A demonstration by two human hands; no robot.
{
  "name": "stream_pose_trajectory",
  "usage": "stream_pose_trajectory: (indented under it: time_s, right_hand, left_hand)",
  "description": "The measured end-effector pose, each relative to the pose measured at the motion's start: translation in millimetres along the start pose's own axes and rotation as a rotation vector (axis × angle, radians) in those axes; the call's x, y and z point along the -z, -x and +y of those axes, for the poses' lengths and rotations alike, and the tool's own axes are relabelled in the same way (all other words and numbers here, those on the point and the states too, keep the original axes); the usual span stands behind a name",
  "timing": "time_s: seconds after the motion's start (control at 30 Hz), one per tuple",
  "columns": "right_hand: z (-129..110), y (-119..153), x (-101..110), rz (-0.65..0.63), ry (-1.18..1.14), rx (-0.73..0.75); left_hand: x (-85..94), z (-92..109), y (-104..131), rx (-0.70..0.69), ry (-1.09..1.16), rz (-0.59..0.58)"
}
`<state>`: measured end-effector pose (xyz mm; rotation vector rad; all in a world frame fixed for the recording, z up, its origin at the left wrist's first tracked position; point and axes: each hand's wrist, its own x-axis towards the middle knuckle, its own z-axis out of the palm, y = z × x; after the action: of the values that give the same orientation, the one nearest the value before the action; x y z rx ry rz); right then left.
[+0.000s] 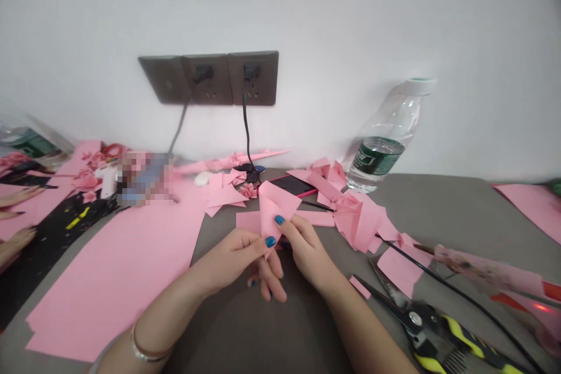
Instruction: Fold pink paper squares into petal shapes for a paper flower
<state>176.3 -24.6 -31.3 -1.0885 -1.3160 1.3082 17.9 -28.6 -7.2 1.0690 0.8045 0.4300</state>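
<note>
Between my two hands, above the grey table, is a small piece of folded pink paper (277, 205) with a pointed lower end. My left hand (245, 257) pinches its lower left side, thumb in front, while the other fingers curl below. From the right, my right hand (304, 245) grips the same paper with the thumb pressed on its face; its other fingers are mostly hidden behind. Just beyond the paper lies a phone (293, 186) with a pink edge, partly covered by pink scraps.
Large pink sheets (127, 269) spread on the left. Open shears (414, 318) with yellow-black handles lie at the lower right, near a black cable (456, 274). A water bottle (385, 140) leans against the wall. Another person's hand (17, 245) is at the far left.
</note>
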Motion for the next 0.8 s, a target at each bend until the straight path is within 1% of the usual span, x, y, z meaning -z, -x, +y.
stream_pose_trajectory:
  time_s: [0.2, 0.37, 0.5, 0.67, 0.8]
  right_hand:
    - [-2.1, 0.0, 0.1, 0.021, -0.009, -0.019]
    - [-1.7, 0.7, -0.6, 0.021, -0.033, 0.021]
    - [-0.5, -1.0, -1.3, 0.013, -0.066, 0.028]
    - [1.5, -3.1, -1.4, -0.001, -0.112, -0.007]
    - [2.4, -2.9, -0.8, 0.065, -0.114, -0.03]
  left_hand:
    - [4.6, -4.2, 0.9, 0.023, 0.112, -0.067]
    - [4.9, -1.8, 2.0, 0.051, 0.114, -0.128]
    - [3.7, -0.6, 2.4, 0.055, 0.07, -0.13]
    - [3.3, -1.3, 1.6, 0.028, 0.049, -0.096]
    - [2.5, -0.4, 1.7, 0.006, 0.066, -0.114]
